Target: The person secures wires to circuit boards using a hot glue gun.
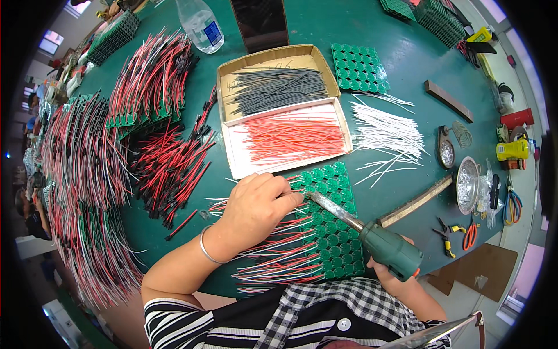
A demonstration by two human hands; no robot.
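Note:
My left hand [256, 203] is closed in a pinch over a green circuit-board panel [337, 232], on a thin wire mostly hidden by the fingers. Rows of red, white and dark wires [279, 256] stick out from the panel's left side. In my right hand [395, 276] is a green soldering gun [389, 247], gripped by its body. Its metal barrel points up and left, and the tip is right beside my left fingertips. Whether the tip touches the board is too small to tell.
A cardboard box [346, 125] holds black wires [279, 88] and red wires [296, 136]. White wires [389, 131] lie to its right. Wired panels [87, 151] crowd the left. A metal bar [415, 200], a metal bowl [467, 185] and cutters [446, 235] lie right. A bottle [200, 26] stands behind.

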